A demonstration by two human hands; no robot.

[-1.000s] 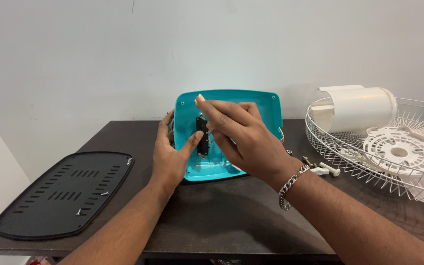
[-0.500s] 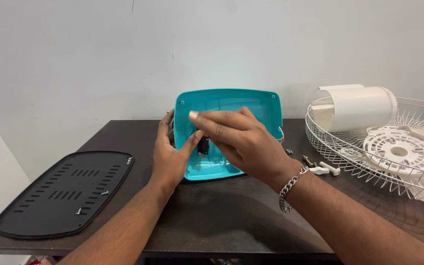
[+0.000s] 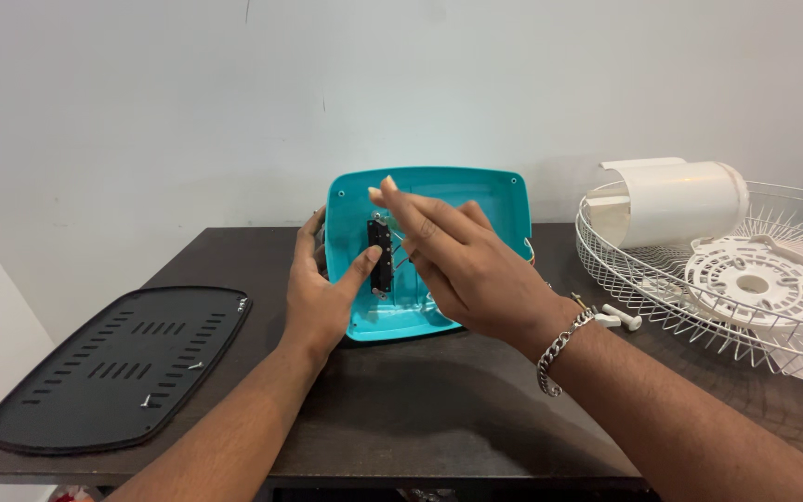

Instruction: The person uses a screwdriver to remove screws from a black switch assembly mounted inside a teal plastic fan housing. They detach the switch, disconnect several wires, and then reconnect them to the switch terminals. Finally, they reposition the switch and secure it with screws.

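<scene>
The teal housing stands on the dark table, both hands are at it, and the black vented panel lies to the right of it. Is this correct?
Not quite. In the head view the black vented panel lies left of the teal housing, not right. The rest holds: it stands on the dark table, with the left hand and right hand at it.

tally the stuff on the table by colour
teal: 1, housing shell held by left hand and right hand
black: 1, vented panel
white: 3, wire fan guard, cylinder cover, round hub plate
total: 5
</scene>
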